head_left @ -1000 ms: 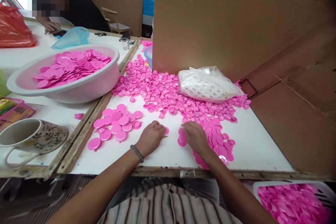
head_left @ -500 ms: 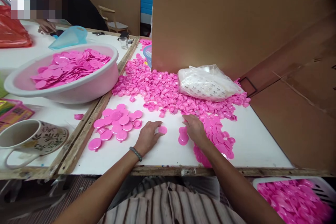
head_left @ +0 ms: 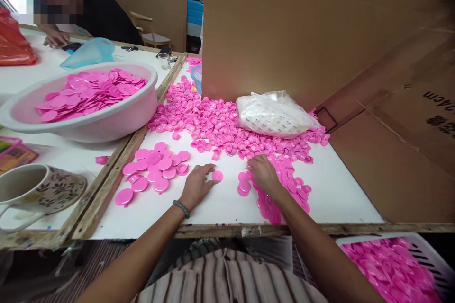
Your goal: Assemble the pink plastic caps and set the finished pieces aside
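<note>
My left hand (head_left: 199, 184), with a beaded bracelet at the wrist, rests on the white tabletop with thumb and fingers apart. At its fingertips a round pink plastic disc (head_left: 217, 176) lies flat. My right hand (head_left: 263, 174) reaches in from the right, its fingertips closed on a small pink plastic piece (head_left: 248, 169), mostly hidden by the fingers. Just below are a couple of loose pink discs (head_left: 243, 187). Beneath and beside my right forearm spreads a pile of flat pink discs (head_left: 296, 191). Left of my left hand sits a group of pink lids (head_left: 154, 163).
Small pink cups (head_left: 213, 120) heap along the back, with a clear bag of white packets (head_left: 273, 116) on them. A basin (head_left: 117, 128), mug (head_left: 67, 189) and wooden strip (head_left: 117, 170) are left. Cardboard (head_left: 284, 23) walls the right; a crate (head_left: 419, 241) stands below. Another person's hand (head_left: 57, 38) is far left.
The view has shifted slightly. My right hand has drawn back a little from the heap of small cups. My left hand and the disc beside it have stayed in place.
</note>
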`<control>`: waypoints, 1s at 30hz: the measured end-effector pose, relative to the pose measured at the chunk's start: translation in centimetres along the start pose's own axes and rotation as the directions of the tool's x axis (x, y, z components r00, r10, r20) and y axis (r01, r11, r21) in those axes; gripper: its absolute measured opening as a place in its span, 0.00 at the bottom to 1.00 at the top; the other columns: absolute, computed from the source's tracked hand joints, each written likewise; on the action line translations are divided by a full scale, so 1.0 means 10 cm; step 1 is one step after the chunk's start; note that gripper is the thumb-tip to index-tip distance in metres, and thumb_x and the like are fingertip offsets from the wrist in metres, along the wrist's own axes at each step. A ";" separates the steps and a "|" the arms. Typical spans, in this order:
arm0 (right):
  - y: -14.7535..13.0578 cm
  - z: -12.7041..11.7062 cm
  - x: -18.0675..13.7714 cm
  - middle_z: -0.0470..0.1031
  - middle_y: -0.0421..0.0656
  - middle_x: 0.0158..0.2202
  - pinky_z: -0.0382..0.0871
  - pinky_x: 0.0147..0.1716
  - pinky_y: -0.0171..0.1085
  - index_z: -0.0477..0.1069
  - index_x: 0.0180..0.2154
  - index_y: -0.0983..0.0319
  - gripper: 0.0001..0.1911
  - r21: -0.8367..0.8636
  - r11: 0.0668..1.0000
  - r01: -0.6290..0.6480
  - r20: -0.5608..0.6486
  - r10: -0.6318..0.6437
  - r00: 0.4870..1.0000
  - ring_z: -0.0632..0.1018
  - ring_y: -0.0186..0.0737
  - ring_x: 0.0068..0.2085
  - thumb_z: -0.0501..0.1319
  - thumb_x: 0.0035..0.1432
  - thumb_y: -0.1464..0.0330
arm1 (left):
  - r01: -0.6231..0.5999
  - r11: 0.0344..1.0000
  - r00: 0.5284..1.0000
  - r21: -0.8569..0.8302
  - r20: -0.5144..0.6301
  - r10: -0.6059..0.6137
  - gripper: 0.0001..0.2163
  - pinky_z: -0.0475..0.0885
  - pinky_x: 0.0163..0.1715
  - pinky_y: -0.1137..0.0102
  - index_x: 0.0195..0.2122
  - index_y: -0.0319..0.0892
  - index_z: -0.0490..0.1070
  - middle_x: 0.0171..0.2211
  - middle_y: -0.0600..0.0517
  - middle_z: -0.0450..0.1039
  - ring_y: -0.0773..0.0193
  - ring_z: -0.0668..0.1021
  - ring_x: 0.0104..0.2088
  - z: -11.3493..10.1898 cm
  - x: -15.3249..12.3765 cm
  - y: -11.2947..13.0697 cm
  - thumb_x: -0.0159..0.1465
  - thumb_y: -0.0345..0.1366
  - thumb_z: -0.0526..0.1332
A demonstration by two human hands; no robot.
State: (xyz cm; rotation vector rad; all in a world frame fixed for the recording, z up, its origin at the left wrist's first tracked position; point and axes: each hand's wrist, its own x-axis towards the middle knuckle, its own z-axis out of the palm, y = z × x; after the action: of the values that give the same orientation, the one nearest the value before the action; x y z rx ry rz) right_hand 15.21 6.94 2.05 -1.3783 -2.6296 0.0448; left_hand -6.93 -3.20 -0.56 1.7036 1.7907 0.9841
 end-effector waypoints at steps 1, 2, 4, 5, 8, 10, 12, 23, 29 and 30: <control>0.00 0.01 0.01 0.73 0.46 0.32 0.63 0.29 0.36 0.73 0.31 0.64 0.10 0.008 1.000 -0.008 0.009 0.008 1.000 0.68 0.42 0.38 0.53 0.58 0.75 | 0.001 1.000 1.000 0.000 0.000 -0.001 0.18 0.70 0.34 0.67 0.47 0.44 0.66 0.37 0.50 0.70 0.64 0.72 0.31 0.00 0.00 0.00 0.56 0.41 0.61; -0.01 0.03 0.02 0.73 0.45 0.31 0.63 0.29 0.35 0.73 0.31 0.64 0.10 0.028 0.999 -0.018 0.006 0.018 1.000 0.68 0.41 0.37 0.53 0.58 0.74 | 0.002 1.000 1.000 0.000 0.002 -0.002 0.18 0.70 0.34 0.67 0.47 0.45 0.66 0.37 0.50 0.70 0.64 0.72 0.31 0.00 0.00 0.00 0.56 0.41 0.61; -0.05 0.06 0.05 0.72 0.44 0.29 0.64 0.31 0.35 0.73 0.29 0.63 0.10 0.088 0.996 -0.031 -0.013 0.032 0.999 0.69 0.40 0.36 0.54 0.58 0.73 | 0.001 1.000 1.000 0.003 0.004 -0.001 0.18 0.70 0.35 0.67 0.47 0.45 0.66 0.38 0.50 0.70 0.64 0.72 0.31 0.01 -0.01 0.00 0.55 0.41 0.62; -0.09 0.08 0.06 0.72 0.43 0.29 0.64 0.31 0.35 0.72 0.28 0.63 0.11 0.118 0.993 -0.029 -0.024 0.032 0.999 0.69 0.39 0.35 0.54 0.58 0.71 | 0.002 1.000 1.000 0.006 0.003 -0.002 0.18 0.70 0.35 0.67 0.47 0.45 0.66 0.38 0.50 0.70 0.64 0.72 0.32 0.01 -0.01 0.00 0.55 0.41 0.62; -0.24 0.09 0.07 0.71 0.42 0.28 0.65 0.31 0.35 0.71 0.26 0.63 0.11 0.210 0.978 -0.002 -0.046 0.012 0.999 0.70 0.37 0.33 0.54 0.59 0.70 | 0.012 1.000 1.000 0.026 0.001 -0.012 0.18 0.70 0.35 0.67 0.47 0.45 0.66 0.38 0.50 0.70 0.63 0.72 0.34 0.01 -0.01 0.00 0.55 0.40 0.62; -0.36 0.08 0.06 0.71 0.42 0.28 0.65 0.31 0.34 0.71 0.26 0.63 0.12 0.289 0.957 0.026 -0.075 -0.005 0.997 0.70 0.36 0.32 0.53 0.59 0.70 | 0.009 0.999 1.000 0.032 -0.002 -0.009 0.18 0.70 0.35 0.67 0.47 0.45 0.66 0.37 0.50 0.70 0.63 0.72 0.34 0.01 -0.01 0.00 0.55 0.40 0.62; -0.50 0.07 0.05 0.72 0.42 0.29 0.65 0.32 0.34 0.70 0.27 0.63 0.11 0.359 0.930 0.079 -0.119 -0.038 0.992 0.70 0.36 0.32 0.53 0.60 0.70 | -0.007 0.999 1.000 0.031 -0.005 0.007 0.17 0.70 0.35 0.68 0.47 0.45 0.66 0.37 0.50 0.70 0.62 0.72 0.35 0.01 -0.01 0.00 0.56 0.40 0.62; -0.65 0.09 0.13 0.72 0.44 0.35 0.65 0.37 0.36 0.71 0.38 0.62 0.10 0.366 0.912 0.185 -0.213 -0.111 0.971 0.70 0.39 0.39 0.51 0.61 0.71 | -0.024 1.000 1.000 0.017 -0.007 0.024 0.17 0.70 0.35 0.67 0.47 0.45 0.65 0.37 0.50 0.70 0.62 0.72 0.34 0.01 -0.01 0.00 0.56 0.39 0.62; -0.71 0.11 0.31 0.69 0.45 0.36 0.60 0.25 0.31 0.71 0.35 0.62 0.11 0.187 0.934 0.304 -0.071 -0.296 0.952 0.68 0.37 0.36 0.51 0.60 0.73 | -0.030 1.000 0.999 -0.002 -0.014 0.030 0.17 0.71 0.35 0.68 0.47 0.44 0.65 0.37 0.50 0.71 0.63 0.72 0.34 0.03 0.00 -0.01 0.57 0.39 0.61; -0.71 0.13 0.32 0.68 0.44 0.34 0.59 0.24 0.31 0.71 0.32 0.63 0.11 0.175 0.938 0.299 -0.061 -0.293 0.954 0.68 0.36 0.35 0.51 0.60 0.73 | -0.027 1.000 1.000 -0.009 -0.016 0.027 0.17 0.71 0.34 0.68 0.48 0.44 0.64 0.37 0.50 0.71 0.63 0.72 0.33 0.03 0.00 -0.02 0.57 0.39 0.61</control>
State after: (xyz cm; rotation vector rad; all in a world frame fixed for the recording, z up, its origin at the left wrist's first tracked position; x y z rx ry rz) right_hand 7.48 5.56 1.91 -0.9081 -2.6954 0.2158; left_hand -6.78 -3.17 -0.92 1.7232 1.7746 1.0188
